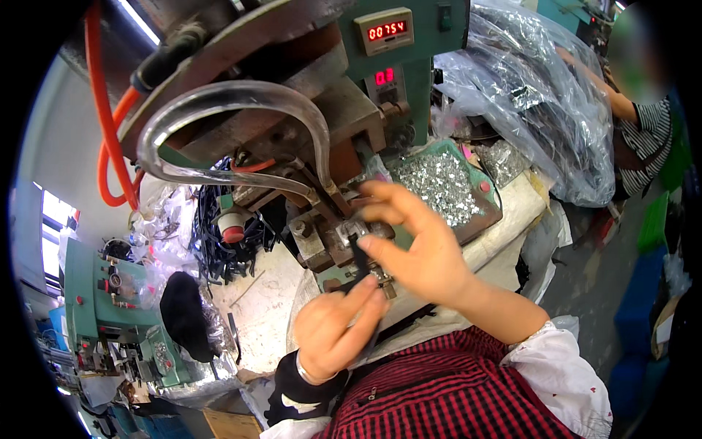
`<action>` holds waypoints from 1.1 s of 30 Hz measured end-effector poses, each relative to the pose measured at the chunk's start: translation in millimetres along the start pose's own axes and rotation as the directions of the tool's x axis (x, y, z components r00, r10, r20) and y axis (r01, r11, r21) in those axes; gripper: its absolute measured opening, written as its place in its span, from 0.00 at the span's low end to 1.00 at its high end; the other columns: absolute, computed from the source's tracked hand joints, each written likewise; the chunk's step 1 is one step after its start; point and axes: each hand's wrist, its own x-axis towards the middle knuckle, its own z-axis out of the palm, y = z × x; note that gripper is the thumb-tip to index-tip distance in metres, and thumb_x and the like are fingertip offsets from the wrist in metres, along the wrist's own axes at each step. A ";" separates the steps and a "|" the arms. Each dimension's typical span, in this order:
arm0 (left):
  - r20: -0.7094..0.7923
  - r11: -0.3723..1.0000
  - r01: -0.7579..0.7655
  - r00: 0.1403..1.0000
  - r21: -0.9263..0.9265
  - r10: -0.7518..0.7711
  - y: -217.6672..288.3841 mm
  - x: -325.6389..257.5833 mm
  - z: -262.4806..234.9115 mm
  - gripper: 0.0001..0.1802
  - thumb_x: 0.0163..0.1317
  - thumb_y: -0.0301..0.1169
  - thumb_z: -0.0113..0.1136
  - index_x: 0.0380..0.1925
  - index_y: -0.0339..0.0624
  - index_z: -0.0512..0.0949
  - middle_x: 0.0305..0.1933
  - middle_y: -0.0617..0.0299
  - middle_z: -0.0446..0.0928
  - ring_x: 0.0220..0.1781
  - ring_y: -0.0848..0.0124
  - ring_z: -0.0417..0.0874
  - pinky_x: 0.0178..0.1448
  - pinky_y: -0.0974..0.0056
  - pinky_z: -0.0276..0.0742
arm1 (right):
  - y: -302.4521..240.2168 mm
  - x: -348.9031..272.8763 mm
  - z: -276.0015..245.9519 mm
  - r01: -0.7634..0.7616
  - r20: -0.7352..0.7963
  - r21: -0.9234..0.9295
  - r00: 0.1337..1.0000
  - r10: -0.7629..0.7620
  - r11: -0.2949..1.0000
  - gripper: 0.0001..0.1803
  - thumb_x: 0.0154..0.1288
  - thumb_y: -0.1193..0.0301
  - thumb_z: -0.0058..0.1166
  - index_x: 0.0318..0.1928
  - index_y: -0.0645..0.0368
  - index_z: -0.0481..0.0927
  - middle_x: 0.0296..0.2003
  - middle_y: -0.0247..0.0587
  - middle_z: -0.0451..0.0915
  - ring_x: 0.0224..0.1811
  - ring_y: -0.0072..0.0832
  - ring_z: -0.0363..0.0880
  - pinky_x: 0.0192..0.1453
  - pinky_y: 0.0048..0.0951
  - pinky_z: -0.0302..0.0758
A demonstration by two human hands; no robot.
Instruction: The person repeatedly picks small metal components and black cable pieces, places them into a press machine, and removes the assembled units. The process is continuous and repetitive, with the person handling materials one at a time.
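Note:
My left hand [340,329], low in the middle, is closed with finger and thumb pinching a narrow black strap [361,262]. The strap's upper end reaches the small metal die [349,233] of a press [314,80]. Over that die is my right hand [420,252], slightly blurred, its thumb and fingers apart. Its thumb tip is close beside the strap's end; I cannot tell whether they touch. Any small piece lying on the die is too blurred to make out.
A green tray [486,175] of small shiny metal pieces [439,186] stands right of the press. Black straps [216,249] hang in a bundle at left, near a red push button [232,233]. A clear tube [234,95] arches above. Beyond, a co-worker's arm [621,106] reaches past plastic sheeting [526,95].

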 end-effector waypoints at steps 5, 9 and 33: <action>-0.098 0.997 -0.074 0.992 0.033 0.077 -17.3 1.9 24.0 0.11 0.51 0.25 0.74 0.36 0.40 0.85 0.41 0.55 0.86 0.23 0.73 0.79 0.24 0.71 0.71 | 58.6 30.4 -60.6 -0.099 -0.285 -0.051 0.955 0.080 0.994 0.22 0.60 0.82 0.59 0.56 0.62 0.77 0.46 0.38 0.81 0.42 0.23 0.81 0.50 0.24 0.76; -0.125 0.996 -0.090 0.988 0.022 0.092 -21.8 3.4 28.5 0.12 0.51 0.25 0.74 0.36 0.40 0.84 0.40 0.56 0.86 0.21 0.75 0.78 0.22 0.71 0.69 | 96.7 16.7 -103.1 -0.122 -0.503 -0.370 0.859 -0.088 0.921 0.19 0.59 0.84 0.58 0.52 0.61 0.80 0.44 0.38 0.80 0.40 0.24 0.81 0.48 0.25 0.76; -0.306 0.561 0.508 0.855 0.653 -0.419 -164.0 -121.3 -76.5 0.05 0.53 0.24 0.69 0.31 0.43 0.85 0.34 0.63 0.83 0.37 0.59 0.79 0.42 0.58 0.74 | 125.2 23.7 -62.9 -0.078 -0.377 0.163 0.917 0.135 0.984 0.11 0.74 0.76 0.52 0.53 0.68 0.79 0.38 0.37 0.84 0.38 0.23 0.84 0.48 0.22 0.77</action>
